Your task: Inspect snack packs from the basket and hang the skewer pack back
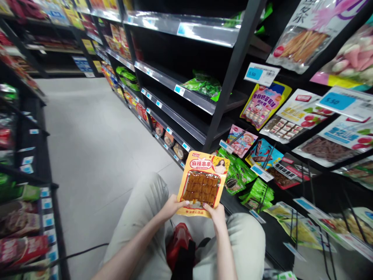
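Between my knees I hold up a yellow snack packet with both hands, its front facing me. Brown pieces show through its clear window, with red lettering above. My left hand grips the lower left edge, thumb lying on the front. On the lower right edge, my right hand pinches the packet in the same way. The other fingers of both hands are hidden behind it. Green snack packets hang just beyond the packet's right side.
Hanging snack bags on hooks with price tags fill the right. Dark shelving runs along the aisle, holding green bags. Another stocked rack stands at the left. Grey floor lies between. A red object is below my hands.
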`<state>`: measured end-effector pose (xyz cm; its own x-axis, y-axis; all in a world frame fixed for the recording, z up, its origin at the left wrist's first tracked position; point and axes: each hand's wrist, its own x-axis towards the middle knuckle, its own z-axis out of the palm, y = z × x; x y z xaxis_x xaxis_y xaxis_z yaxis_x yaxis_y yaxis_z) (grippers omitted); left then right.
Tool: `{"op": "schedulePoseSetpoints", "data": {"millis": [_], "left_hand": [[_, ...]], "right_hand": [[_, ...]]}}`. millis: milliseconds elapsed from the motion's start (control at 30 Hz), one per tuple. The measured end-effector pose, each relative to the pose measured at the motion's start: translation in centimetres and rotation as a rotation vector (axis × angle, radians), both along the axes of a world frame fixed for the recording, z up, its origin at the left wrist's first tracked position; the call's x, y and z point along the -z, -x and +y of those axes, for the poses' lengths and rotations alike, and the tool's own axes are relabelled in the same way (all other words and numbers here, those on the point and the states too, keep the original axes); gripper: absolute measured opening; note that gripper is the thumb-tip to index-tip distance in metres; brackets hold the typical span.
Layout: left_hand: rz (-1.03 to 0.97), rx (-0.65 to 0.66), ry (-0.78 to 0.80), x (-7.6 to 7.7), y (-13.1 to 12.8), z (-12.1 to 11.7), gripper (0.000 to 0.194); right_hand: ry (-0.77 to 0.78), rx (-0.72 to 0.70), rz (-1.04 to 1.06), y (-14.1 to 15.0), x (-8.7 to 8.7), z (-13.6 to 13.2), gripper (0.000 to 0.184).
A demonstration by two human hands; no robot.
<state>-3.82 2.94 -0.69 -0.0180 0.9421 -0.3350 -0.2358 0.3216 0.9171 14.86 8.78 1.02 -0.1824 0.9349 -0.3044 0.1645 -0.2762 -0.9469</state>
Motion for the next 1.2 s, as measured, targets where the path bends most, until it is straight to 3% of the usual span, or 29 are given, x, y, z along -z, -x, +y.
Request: {"op": "schedulePoseSetpoints", "data": {"millis": [300,667,1200], "left_hand": [[0.017,-0.028,-0.037,-1.02,-0.18,0.18,0.046],[0.014,-0.015,-0.051,-0.36,-0.06,0.17,0.046],[-0.029,-0.049,-0.078,-0.69,-0.17,0.10,0.044]], "right_hand": [[0.003,-0.024,0.020,-0.10,0.75,0.03,0.032],[-0.011,-0.032,-0.002,-0.11,0.47,-0.04,0.033],[-0.017,-0.024,-0.007,-0.08,0.30,-0.02,0.034]]}}
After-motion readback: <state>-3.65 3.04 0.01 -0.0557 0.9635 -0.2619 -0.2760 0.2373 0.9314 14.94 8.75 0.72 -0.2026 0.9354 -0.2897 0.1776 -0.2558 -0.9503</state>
